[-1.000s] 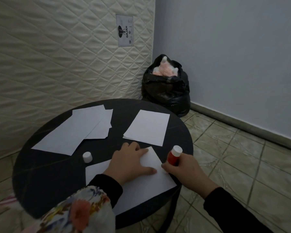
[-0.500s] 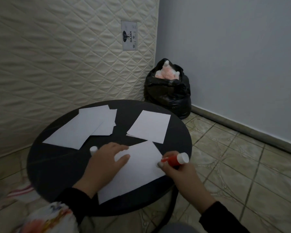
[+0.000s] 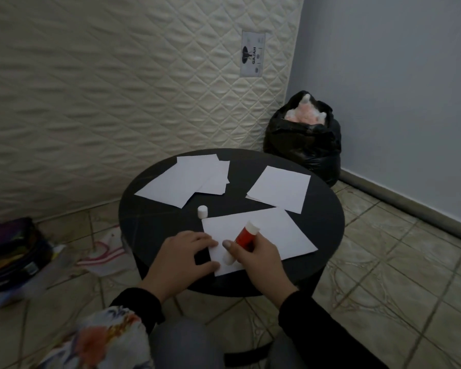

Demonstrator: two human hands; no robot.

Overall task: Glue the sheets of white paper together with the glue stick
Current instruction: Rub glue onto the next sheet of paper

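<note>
The right hand (image 3: 258,258) grips the glue stick (image 3: 241,242), tip down on the sheet (image 3: 266,235) at the desk's (image 3: 144,222) near edge; left hand (image 3: 183,258) fingers flat, pinning its corner. Best stroke outward, pressing lightly.

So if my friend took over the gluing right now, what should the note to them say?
Left hand: fingers flat, pressing the near sheet at its left edge.
Right hand: grips the glue stick, tilted, its glue end down on that sheet's near-left corner.
The cap is off and stands on the table beside the sheet.
Further back lie a fanned pile of sheets and a single sheet.
Done: cap off, gluing started. Left: finish the gluing, press another sheet on top.
</note>
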